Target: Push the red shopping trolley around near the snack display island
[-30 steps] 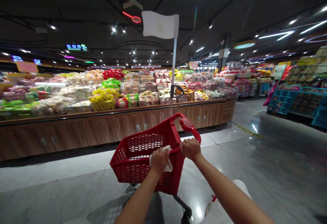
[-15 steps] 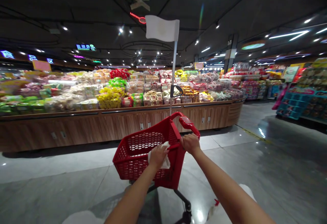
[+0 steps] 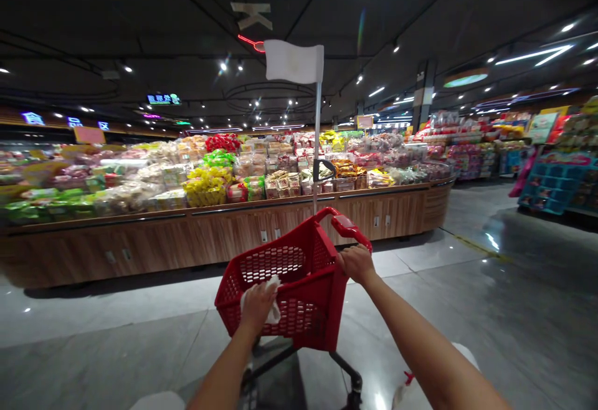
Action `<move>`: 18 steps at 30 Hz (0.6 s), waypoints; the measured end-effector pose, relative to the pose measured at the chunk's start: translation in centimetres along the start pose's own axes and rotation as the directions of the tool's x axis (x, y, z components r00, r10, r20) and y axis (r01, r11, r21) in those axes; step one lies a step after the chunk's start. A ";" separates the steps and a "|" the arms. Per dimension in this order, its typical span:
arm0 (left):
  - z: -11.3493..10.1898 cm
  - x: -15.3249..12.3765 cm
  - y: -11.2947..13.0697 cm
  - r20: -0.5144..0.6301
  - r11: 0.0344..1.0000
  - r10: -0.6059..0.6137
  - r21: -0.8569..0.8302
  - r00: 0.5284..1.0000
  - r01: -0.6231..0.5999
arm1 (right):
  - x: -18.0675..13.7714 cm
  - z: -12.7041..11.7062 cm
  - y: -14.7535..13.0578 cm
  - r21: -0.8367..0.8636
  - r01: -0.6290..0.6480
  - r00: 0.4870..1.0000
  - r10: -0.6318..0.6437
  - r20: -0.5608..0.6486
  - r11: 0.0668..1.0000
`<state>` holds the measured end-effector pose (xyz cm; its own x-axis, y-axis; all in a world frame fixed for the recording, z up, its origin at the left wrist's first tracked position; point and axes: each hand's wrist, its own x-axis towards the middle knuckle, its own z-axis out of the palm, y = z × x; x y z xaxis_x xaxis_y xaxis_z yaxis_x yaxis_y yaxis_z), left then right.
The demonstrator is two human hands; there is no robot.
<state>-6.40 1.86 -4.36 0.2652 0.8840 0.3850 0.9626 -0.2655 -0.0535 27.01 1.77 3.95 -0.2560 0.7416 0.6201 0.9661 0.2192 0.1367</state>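
Note:
A red plastic shopping cart (image 3: 322, 310) stands side-on before me, its perforated basket pointing left. My left hand (image 3: 258, 305) is closed on a white cloth (image 3: 273, 301) and presses it over the basket's near top rim, toward the front end. My right hand (image 3: 357, 263) is wrapped round the red frame at the cart's rear corner, just below the push handle (image 3: 348, 228). From the cart's rear rises a pole (image 3: 317, 111) carrying a white flag (image 3: 294, 61). Inside the basket I see no goods, though its floor is partly hidden.
Behind the cart runs a long wood-panelled display counter (image 3: 159, 248) heaped with packaged snacks (image 3: 205, 185). A blue display rack (image 3: 544, 182) stands at the right. Grey glossy floor (image 3: 467, 298) surrounds the cart. A white item with a red tie (image 3: 411, 391) shows at the bottom right.
My left hand has slid the cloth left along the basket's near rim, toward the front. My right hand keeps its grip. The cart appears slightly farther right and lower in view.

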 end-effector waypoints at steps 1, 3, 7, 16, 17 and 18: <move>0.0 -0.7 -1.5 0.028 0.999 -0.015 0.032 0.999 0.014 | 0.1 -0.1 0.5 0.003 -0.006 1.000 0.006 0.025 1.000; -0.1 -1.5 -3.2 0.066 0.997 -0.033 0.065 0.997 0.029 | 0.4 -0.4 1.3 -0.003 -0.021 0.996 0.021 0.084 1.000; -0.3 -1.0 -0.7 0.049 0.996 -0.079 0.051 0.996 0.076 | 0.8 -0.3 1.2 0.003 -0.104 0.987 0.103 0.125 0.995; -0.8 4.9 14.4 -0.003 0.987 0.037 -0.158 0.999 -0.037 | -1.5 2.6 -4.3 0.154 -0.025 0.991 0.003 0.136 0.988; -0.9 5.1 14.7 -0.004 0.987 0.038 -0.157 0.999 -0.038 | -1.6 2.7 -4.6 0.153 -0.027 0.990 0.005 0.144 0.988; -0.9 5.0 14.6 0.004 0.988 0.045 -0.150 0.999 -0.043 | -1.6 2.7 -4.7 0.149 -0.031 0.989 0.009 0.145 0.988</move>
<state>8.91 2.11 -2.38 0.3081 0.8728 0.3786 0.9309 -0.3586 0.0690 22.81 1.27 0.17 -0.2494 0.8276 0.5029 0.9576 0.2882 0.0006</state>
